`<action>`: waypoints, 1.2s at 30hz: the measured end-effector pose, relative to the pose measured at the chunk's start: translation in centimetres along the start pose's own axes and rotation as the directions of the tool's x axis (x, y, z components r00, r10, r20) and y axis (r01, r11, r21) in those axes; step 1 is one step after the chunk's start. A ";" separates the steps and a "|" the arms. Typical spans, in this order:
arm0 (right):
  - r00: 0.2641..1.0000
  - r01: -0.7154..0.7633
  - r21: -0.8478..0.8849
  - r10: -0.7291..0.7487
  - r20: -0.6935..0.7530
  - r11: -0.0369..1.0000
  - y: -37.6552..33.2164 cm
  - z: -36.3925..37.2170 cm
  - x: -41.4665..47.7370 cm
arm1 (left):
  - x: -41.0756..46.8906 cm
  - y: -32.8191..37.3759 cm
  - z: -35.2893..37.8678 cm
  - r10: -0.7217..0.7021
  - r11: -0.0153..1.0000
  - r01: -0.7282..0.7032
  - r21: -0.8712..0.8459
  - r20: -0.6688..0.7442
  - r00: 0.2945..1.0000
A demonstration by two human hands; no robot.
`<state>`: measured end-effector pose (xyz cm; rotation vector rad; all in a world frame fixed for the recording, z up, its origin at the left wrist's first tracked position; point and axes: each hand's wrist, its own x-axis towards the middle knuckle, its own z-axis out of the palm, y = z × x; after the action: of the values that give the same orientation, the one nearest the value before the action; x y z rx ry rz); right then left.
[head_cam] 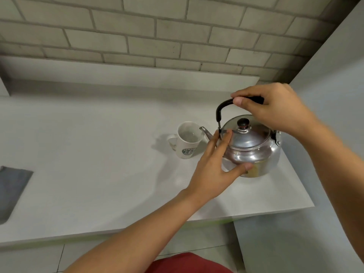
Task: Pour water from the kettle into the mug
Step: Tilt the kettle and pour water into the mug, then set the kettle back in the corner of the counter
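A shiny metal kettle with a black lid knob and black arched handle stands on the white counter, its spout pointing left. My right hand is closed around the top of the handle. My left hand rests against the kettle's left side, fingers spread, thumb across its front. Just left of the spout stands a white mug with a green round logo, upright, its handle to the left. The mug's inside looks empty.
A grey brick wall runs behind the counter. A white panel rises just right of the kettle. A dark grey cloth lies at the counter's left edge. The counter's front edge is close below my arms.
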<state>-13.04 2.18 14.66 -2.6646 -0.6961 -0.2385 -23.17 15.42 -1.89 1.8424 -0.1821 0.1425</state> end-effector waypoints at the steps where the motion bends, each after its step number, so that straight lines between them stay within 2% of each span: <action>1: 0.999 -0.021 0.027 0.022 -0.024 0.999 0.3 0.1 -0.6 | 0.0 -0.1 -0.2 0.014 0.999 -0.015 0.039 0.012 1.000; 4: 0.991 -0.099 0.144 0.111 -0.079 0.985 1.4 0.6 -2.5 | -0.1 -0.4 -0.7 0.066 0.989 -0.072 0.130 0.051 0.997; 8: 0.971 -0.138 0.289 0.187 -0.150 0.947 2.8 1.9 -4.8 | -0.2 -0.9 -1.1 0.098 0.979 -0.116 0.170 0.115 0.989; 12: 0.937 -0.158 0.502 0.289 -0.196 0.850 3.9 3.1 -7.0 | -0.1 -0.8 -1.5 0.108 0.956 -0.155 0.248 0.193 0.975; 15: 0.899 -0.148 0.592 0.357 -0.253 0.792 4.6 3.4 -8.4 | 0.3 -0.3 -1.8 0.127 0.942 -0.200 0.270 0.267 0.955; 17: 0.872 -0.158 0.619 0.403 -0.279 0.769 5.2 3.4 -9.3 | 0.9 0.2 -2.1 0.177 0.934 -0.228 0.274 0.198 0.964; 20: 0.854 -0.160 0.651 0.436 -0.286 0.742 6.2 3.1 -10.4 | 3.3 1.8 -2.1 0.278 0.932 -0.260 0.253 -0.039 0.960; 21: 0.849 -0.162 0.660 0.444 -0.285 0.733 6.5 3.0 -10.7 | 4.4 2.5 -1.8 0.286 0.935 -0.264 0.236 -0.066 0.956; 22: 0.846 -0.164 0.664 0.451 -0.286 0.729 6.8 2.8 -11.0 | 5.6 3.2 -1.5 0.279 0.941 -0.264 0.214 -0.044 0.959; 24: 0.840 -0.170 0.666 0.461 -0.288 0.726 7.5 2.5 -11.5 | 8.0 4.3 -0.6 0.253 0.950 -0.268 0.158 0.112 0.961; 26: 0.832 -0.183 0.674 0.478 -0.282 0.716 8.4 2.1 -12.0 | 10.1 5.1 0.6 0.246 0.950 -0.289 0.120 0.283 0.927; 28: 0.826 -0.193 0.687 0.494 -0.271 0.700 9.4 1.9 -12.2 | 11.6 5.3 2.0 0.272 0.932 -0.339 0.131 0.368 0.889; 31: 0.818 -0.214 0.691 0.513 -0.259 0.691 11.4 1.5 -12.4 | 13.4 5.4 4.0 0.291 0.930 -0.355 0.098 0.394 0.872; 36: 0.807 -0.271 0.708 0.556 -0.202 0.652 15.2 1.1 -12.0 | 16.2 4.9 7.1 0.261 0.951 -0.303 0.060 0.368 0.892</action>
<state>-15.73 -14.93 5.84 -1.9147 0.0267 -0.3300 -8.29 6.45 3.89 1.9378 -0.7127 0.0180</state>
